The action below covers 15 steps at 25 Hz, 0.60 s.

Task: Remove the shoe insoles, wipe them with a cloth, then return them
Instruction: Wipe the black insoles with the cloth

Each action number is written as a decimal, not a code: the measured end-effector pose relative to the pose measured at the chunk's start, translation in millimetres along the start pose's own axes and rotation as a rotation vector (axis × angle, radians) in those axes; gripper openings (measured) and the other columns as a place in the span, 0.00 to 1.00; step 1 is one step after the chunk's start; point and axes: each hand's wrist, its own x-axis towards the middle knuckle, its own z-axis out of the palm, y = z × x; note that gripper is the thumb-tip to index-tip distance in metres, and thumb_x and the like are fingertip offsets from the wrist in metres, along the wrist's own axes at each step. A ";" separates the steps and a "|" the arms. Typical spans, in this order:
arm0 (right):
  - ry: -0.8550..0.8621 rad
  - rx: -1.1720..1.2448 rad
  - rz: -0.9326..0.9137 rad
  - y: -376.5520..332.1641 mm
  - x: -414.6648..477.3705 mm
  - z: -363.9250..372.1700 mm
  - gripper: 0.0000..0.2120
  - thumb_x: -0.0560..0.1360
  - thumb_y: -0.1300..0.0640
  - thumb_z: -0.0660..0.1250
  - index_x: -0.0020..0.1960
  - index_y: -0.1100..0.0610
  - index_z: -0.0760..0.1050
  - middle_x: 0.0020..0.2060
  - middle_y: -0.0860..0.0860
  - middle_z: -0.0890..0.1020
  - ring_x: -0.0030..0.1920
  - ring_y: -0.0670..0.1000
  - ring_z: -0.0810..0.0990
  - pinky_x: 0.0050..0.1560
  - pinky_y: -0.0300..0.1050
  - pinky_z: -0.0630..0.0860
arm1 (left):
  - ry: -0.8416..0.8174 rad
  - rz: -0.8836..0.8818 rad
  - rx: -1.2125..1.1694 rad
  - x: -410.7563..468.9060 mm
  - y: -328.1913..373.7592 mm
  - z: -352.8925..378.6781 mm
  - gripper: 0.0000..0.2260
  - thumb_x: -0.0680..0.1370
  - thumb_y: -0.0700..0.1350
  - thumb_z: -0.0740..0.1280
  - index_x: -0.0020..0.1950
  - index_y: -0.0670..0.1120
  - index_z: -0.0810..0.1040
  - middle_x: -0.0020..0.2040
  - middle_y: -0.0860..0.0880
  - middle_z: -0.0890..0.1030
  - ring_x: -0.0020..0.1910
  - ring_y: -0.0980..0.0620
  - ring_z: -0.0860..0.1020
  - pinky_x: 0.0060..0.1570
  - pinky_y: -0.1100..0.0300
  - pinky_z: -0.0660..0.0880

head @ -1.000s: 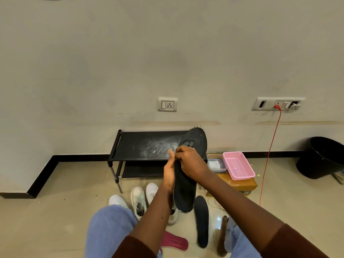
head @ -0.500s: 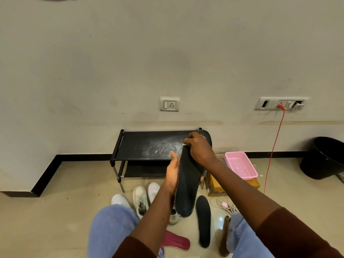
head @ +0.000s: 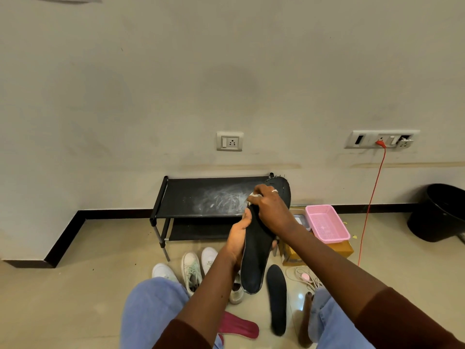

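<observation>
White cloth (head: 254,195), apparently, hides under right hand (head: 271,210) on insole (head: 256,260).

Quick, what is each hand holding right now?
Left hand: closed, holding the black insole.
Right hand: closed, holding the white cloth against the insole.

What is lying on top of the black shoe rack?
On the black shoe rack, the top shelf shows only whitish smears. Its right end is hidden behind the held black insole and the right hand, so that part cannot be checked.
</observation>
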 end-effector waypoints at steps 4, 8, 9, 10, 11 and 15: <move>0.056 -0.050 0.180 22.7 16.2 -8.5 0.14 0.73 0.72 0.59 0.52 0.65 0.80 0.54 0.62 0.75 0.53 0.64 0.72 0.49 0.49 0.71 | -0.109 0.034 -0.072 6.5 -5.5 -8.1 0.28 0.77 0.59 0.59 0.74 0.48 0.65 0.65 0.36 0.72 0.44 0.41 0.80 0.38 0.49 0.77; 0.100 0.002 0.350 42.9 21.8 -15.6 0.15 0.75 0.71 0.58 0.56 0.64 0.78 0.52 0.61 0.74 0.53 0.62 0.71 0.47 0.44 0.68 | -0.205 0.066 -0.131 9.8 -6.2 -17.3 0.25 0.78 0.56 0.58 0.75 0.52 0.61 0.73 0.36 0.63 0.49 0.37 0.79 0.41 0.45 0.77; 0.108 0.022 0.383 45.3 22.6 -16.4 0.15 0.75 0.71 0.58 0.57 0.64 0.78 0.52 0.61 0.74 0.53 0.62 0.71 0.48 0.45 0.69 | -0.203 0.062 -0.128 10.1 -6.6 -18.9 0.27 0.78 0.57 0.58 0.76 0.50 0.60 0.73 0.35 0.63 0.49 0.37 0.79 0.40 0.45 0.77; 0.116 0.045 0.411 45.9 23.1 -17.0 0.15 0.75 0.71 0.58 0.57 0.63 0.78 0.51 0.61 0.74 0.53 0.62 0.72 0.49 0.45 0.70 | -0.200 0.071 -0.114 9.3 -6.6 -18.0 0.28 0.78 0.57 0.58 0.76 0.48 0.59 0.73 0.35 0.63 0.49 0.37 0.79 0.40 0.45 0.77; 0.126 0.073 0.422 44.7 23.3 -17.3 0.15 0.75 0.70 0.58 0.57 0.63 0.78 0.51 0.61 0.74 0.52 0.62 0.73 0.50 0.47 0.71 | -0.193 0.078 -0.105 7.5 -6.0 -15.3 0.28 0.78 0.57 0.58 0.76 0.48 0.59 0.72 0.36 0.64 0.49 0.37 0.79 0.40 0.45 0.77; 0.123 0.146 0.329 24.8 17.3 -11.3 0.13 0.74 0.71 0.61 0.54 0.63 0.79 0.51 0.61 0.75 0.52 0.60 0.74 0.51 0.48 0.71 | -0.132 0.070 -0.104 4.0 0.2 -9.5 0.28 0.75 0.58 0.58 0.72 0.45 0.67 0.63 0.37 0.75 0.48 0.39 0.80 0.40 0.46 0.79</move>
